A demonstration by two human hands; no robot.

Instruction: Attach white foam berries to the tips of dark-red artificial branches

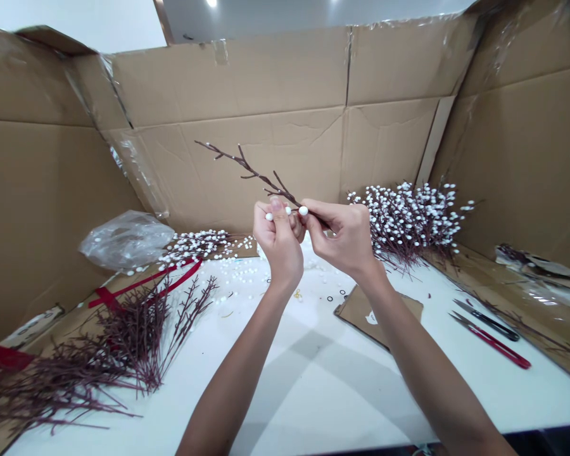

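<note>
Twig [261, 177] pinched by right hand [344, 237]; left hand [278, 240] grips white beads [268, 216]; cardboard walls [285, 145] hem bare table [323, 373].

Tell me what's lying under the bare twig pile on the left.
Red ribbon runs under the twig pile, on the white table. How far it continues beneath is hidden.

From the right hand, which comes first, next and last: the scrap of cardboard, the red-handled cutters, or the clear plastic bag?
From the right hand:
1. Scrap of cardboard, just below it on the table.
2. Red-handled cutters, farther to the right.
3. Clear plastic bag, far left, beyond the left hand.
</note>
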